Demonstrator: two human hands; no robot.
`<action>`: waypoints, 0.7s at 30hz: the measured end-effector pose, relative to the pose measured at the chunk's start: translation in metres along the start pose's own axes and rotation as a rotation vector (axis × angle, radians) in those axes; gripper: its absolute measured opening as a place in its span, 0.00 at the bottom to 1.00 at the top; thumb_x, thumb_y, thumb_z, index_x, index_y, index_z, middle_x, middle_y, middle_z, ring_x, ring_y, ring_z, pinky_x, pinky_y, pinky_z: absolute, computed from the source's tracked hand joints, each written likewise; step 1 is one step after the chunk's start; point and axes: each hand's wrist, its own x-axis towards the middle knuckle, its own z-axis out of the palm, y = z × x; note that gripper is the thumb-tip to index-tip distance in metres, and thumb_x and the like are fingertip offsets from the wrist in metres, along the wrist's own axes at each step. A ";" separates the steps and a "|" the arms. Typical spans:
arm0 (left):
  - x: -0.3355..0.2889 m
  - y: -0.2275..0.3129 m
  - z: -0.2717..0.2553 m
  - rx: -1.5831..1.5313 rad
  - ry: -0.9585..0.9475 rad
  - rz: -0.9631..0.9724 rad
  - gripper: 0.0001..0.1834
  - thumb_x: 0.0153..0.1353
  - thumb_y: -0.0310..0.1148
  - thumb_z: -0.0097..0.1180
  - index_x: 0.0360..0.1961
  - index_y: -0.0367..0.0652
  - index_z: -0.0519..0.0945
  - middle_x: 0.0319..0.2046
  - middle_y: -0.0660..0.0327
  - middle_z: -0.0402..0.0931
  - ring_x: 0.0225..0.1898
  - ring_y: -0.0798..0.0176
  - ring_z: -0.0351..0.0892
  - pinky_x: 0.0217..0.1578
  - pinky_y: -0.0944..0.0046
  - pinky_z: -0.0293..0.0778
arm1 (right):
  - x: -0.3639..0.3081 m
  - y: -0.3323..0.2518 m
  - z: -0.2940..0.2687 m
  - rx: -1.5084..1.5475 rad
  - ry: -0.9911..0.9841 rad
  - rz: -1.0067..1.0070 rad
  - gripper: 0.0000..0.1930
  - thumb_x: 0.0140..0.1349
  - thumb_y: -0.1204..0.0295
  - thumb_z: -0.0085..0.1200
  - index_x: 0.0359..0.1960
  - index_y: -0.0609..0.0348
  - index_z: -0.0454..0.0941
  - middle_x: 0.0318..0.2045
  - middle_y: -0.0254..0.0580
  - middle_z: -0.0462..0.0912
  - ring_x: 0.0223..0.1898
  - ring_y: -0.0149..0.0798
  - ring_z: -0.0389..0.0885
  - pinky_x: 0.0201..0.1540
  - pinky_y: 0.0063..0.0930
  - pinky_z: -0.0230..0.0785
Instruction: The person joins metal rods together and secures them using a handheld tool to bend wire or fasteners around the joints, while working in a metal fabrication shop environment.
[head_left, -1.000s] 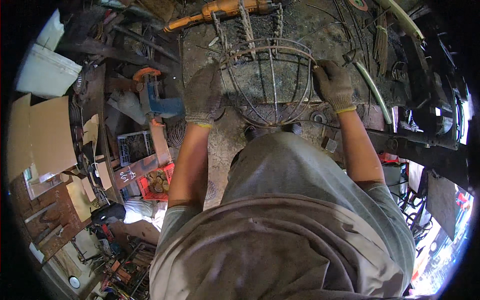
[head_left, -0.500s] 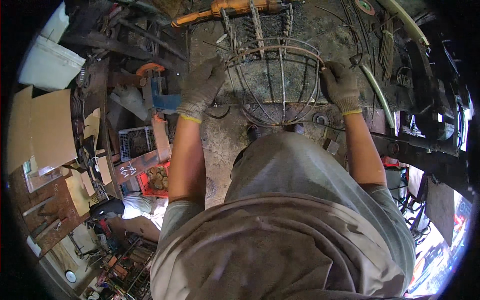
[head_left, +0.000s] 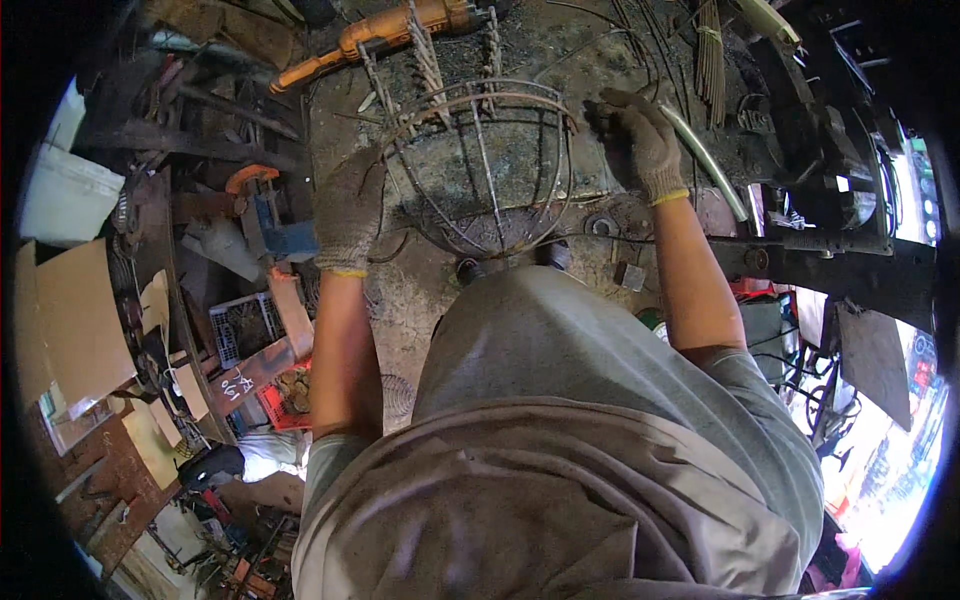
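A round cage-like frame of bent metal rods (head_left: 482, 150) stands at the near edge of the dark worktop (head_left: 440, 180), its curved ribs meeting close to my knees. My left hand (head_left: 348, 212), in a dirty knit glove, is closed at the left end of the frame's rusty rim. Gloved too, my right hand (head_left: 645, 145) is off the rim to the right, fingers stretched out over the worktop. Beside it lies a tool with a pale metallic handle (head_left: 705, 160); its head is hidden by the hand. Three chain-like metal lengths (head_left: 427, 65) reach the frame's far side.
An orange power tool (head_left: 375, 40) lies at the back left. Behind the right hand is a tied bundle of rods (head_left: 711, 65). A blue clamp-like tool (head_left: 285, 228) and a red crate (head_left: 288, 398) are to the left. A metal block (head_left: 630, 276) sits near the right foot.
My right hand has let go of the rim's right end and moved away from it, toward the pale-handled tool. The left hand stays at the rim. The whole view has shifted.
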 end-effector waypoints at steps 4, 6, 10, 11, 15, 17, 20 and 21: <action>-0.002 0.005 -0.006 0.024 -0.015 -0.069 0.16 0.67 0.37 0.59 0.51 0.42 0.85 0.49 0.49 0.85 0.52 0.45 0.83 0.54 0.52 0.76 | -0.019 -0.022 0.033 -1.020 -0.092 -0.114 0.19 0.69 0.62 0.54 0.54 0.60 0.83 0.48 0.51 0.87 0.50 0.46 0.86 0.55 0.36 0.75; -0.003 0.005 -0.004 0.013 0.011 -0.026 0.16 0.67 0.38 0.59 0.52 0.43 0.85 0.49 0.49 0.84 0.52 0.46 0.83 0.53 0.53 0.76 | -0.016 -0.014 0.027 -1.204 -0.126 -0.225 0.15 0.67 0.64 0.59 0.50 0.58 0.85 0.43 0.46 0.89 0.46 0.41 0.87 0.52 0.34 0.77; -0.002 0.003 -0.003 0.053 0.029 0.004 0.16 0.68 0.38 0.59 0.52 0.43 0.85 0.49 0.49 0.84 0.51 0.46 0.84 0.52 0.53 0.77 | -0.016 -0.008 0.030 -1.350 -0.101 -0.242 0.16 0.66 0.63 0.60 0.50 0.58 0.86 0.44 0.49 0.89 0.46 0.44 0.88 0.51 0.35 0.77; -0.003 0.005 -0.004 0.054 0.029 0.002 0.16 0.68 0.38 0.59 0.52 0.43 0.85 0.49 0.49 0.84 0.51 0.46 0.84 0.52 0.53 0.77 | -0.016 -0.008 0.031 -1.340 -0.097 -0.250 0.16 0.66 0.62 0.60 0.50 0.57 0.86 0.43 0.49 0.89 0.46 0.45 0.88 0.50 0.35 0.77; -0.003 0.008 -0.006 0.041 0.022 0.000 0.16 0.68 0.39 0.59 0.52 0.43 0.85 0.49 0.49 0.84 0.52 0.46 0.84 0.54 0.53 0.77 | -0.016 0.000 0.027 -1.222 -0.042 -0.151 0.16 0.67 0.61 0.59 0.51 0.56 0.85 0.42 0.48 0.89 0.46 0.46 0.88 0.50 0.36 0.77; -0.003 0.005 -0.004 0.052 0.043 0.032 0.17 0.68 0.39 0.59 0.53 0.43 0.85 0.50 0.49 0.84 0.52 0.46 0.83 0.54 0.53 0.77 | -0.015 -0.004 0.031 -1.342 -0.064 -0.187 0.16 0.67 0.61 0.59 0.51 0.56 0.85 0.43 0.48 0.89 0.47 0.46 0.87 0.50 0.37 0.77; -0.004 0.001 -0.002 0.041 0.029 0.013 0.17 0.69 0.40 0.58 0.54 0.44 0.85 0.51 0.49 0.84 0.54 0.46 0.83 0.55 0.53 0.76 | -0.018 -0.008 0.037 -1.388 -0.068 -0.220 0.16 0.68 0.61 0.58 0.51 0.57 0.85 0.43 0.49 0.89 0.47 0.47 0.87 0.50 0.37 0.77; -0.004 0.000 -0.001 0.019 0.026 0.003 0.18 0.69 0.39 0.58 0.55 0.43 0.84 0.51 0.49 0.84 0.54 0.46 0.83 0.55 0.53 0.76 | -0.017 -0.008 0.037 -1.388 -0.069 -0.221 0.16 0.68 0.61 0.58 0.51 0.57 0.85 0.43 0.49 0.89 0.47 0.47 0.87 0.50 0.37 0.77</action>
